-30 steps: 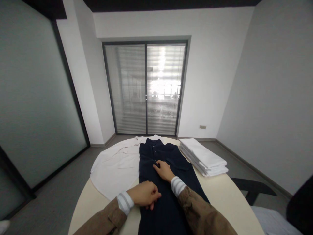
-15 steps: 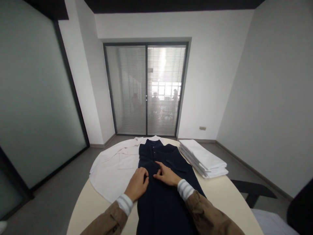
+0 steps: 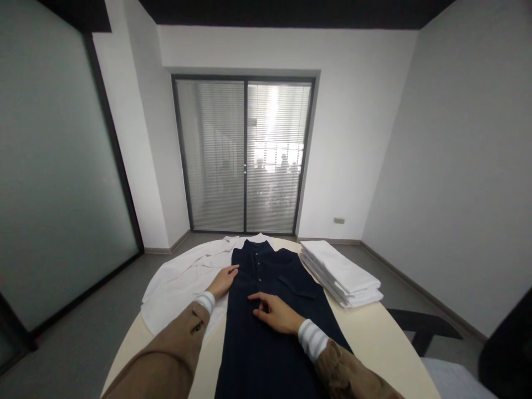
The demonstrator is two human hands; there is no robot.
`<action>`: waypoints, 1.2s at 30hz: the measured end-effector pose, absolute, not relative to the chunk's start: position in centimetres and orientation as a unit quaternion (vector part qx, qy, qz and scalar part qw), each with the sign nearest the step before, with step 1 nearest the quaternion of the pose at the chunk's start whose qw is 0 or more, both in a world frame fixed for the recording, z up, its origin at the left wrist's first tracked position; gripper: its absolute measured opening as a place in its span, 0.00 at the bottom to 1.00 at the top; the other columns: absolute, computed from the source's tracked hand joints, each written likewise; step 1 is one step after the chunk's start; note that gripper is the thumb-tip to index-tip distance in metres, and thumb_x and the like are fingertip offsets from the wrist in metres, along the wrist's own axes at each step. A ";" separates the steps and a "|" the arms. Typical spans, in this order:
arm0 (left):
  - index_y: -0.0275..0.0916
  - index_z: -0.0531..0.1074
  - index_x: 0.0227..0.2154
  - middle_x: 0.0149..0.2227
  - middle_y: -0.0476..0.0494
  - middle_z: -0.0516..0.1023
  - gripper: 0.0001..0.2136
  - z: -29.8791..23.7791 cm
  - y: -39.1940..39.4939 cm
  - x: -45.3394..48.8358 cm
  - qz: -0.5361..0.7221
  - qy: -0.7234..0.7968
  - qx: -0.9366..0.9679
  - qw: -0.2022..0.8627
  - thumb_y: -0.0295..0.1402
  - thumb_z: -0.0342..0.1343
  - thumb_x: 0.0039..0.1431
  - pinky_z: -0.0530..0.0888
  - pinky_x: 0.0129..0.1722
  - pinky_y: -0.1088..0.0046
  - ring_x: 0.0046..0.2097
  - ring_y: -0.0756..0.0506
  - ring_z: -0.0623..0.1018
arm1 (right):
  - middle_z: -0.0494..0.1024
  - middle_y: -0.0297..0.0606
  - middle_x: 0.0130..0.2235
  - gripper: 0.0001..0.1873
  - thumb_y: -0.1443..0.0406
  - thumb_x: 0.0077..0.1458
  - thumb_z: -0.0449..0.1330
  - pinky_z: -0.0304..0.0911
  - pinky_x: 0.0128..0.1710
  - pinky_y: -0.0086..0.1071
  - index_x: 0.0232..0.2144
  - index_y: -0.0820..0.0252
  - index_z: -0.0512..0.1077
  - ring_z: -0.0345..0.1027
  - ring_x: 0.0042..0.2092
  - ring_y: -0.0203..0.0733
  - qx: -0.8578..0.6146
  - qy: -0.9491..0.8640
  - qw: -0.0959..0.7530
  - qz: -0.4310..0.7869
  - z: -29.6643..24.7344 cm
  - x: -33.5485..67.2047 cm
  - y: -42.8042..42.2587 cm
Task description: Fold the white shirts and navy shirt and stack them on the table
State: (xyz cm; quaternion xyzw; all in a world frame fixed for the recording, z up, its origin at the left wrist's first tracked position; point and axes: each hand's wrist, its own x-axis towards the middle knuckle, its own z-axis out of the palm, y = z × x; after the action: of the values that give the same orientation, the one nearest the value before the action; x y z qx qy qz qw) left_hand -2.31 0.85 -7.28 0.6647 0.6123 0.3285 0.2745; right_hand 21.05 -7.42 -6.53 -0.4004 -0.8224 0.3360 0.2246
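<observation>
A navy blue buttoned shirt (image 3: 266, 343) lies lengthwise on the round cream table (image 3: 399, 349), its collar at the far end and one side folded inward. My left hand (image 3: 223, 281) reaches to the shirt's left edge, fingers stretched out and fingertips at the fabric. Over the middle of the shirt, below the buttons, is my right hand (image 3: 279, 313), its thumb and index finger apart and nothing between them. Partly under the navy shirt and to its left, a white shirt (image 3: 174, 296) is spread out.
A stack of folded white cloths (image 3: 341, 271) sits at the table's right rim. Beyond the table are a glass door (image 3: 245, 155) with blinds and a frosted glass panel (image 3: 62, 166) on the left. A dark chair part (image 3: 424, 324) stands at the lower right.
My left hand has moved away up and left, from the shirt's front to its left edge, and its fingers have straightened. My right hand has come slightly nearer. The view has shifted a little.
</observation>
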 end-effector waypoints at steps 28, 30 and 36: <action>0.31 0.74 0.49 0.21 0.48 0.74 0.18 -8.6 9.2 -3.0 0.452 0.586 0.476 0.474 0.38 0.58 0.59 0.58 0.13 0.80 0.18 0.51 0.72 | 0.77 0.48 0.49 0.22 0.77 0.57 0.51 0.61 0.53 0.33 0.49 0.58 0.77 0.72 0.53 0.46 -0.687 -0.698 0.192 0.065 -7.9 29.0 7.5; 0.32 0.74 0.48 0.32 0.41 0.79 0.17 -8.5 9.2 -2.7 0.471 0.563 0.464 0.496 0.37 0.58 0.60 0.63 0.15 0.82 0.25 0.49 0.78 | 0.77 0.48 0.50 0.21 0.76 0.57 0.51 0.61 0.54 0.32 0.47 0.60 0.78 0.72 0.53 0.46 -0.685 -0.697 0.204 0.058 -7.6 28.9 7.5; 0.36 0.67 0.57 0.61 0.31 0.69 0.20 -7.6 10.0 -2.6 0.525 0.506 0.469 0.497 0.33 0.56 0.63 0.77 0.45 0.74 0.56 0.42 0.76 | 0.62 0.49 0.64 0.27 0.74 0.60 0.47 0.57 0.61 0.32 0.61 0.64 0.66 0.66 0.59 0.45 -0.665 -0.694 0.276 0.020 -6.8 28.3 8.2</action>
State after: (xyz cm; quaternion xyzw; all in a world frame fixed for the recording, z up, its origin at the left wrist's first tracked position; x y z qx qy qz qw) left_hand -2.64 10.05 -7.57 0.4694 0.5064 0.5255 0.4971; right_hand 28.31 8.23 -6.79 -0.6652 -0.6935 0.0196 0.2760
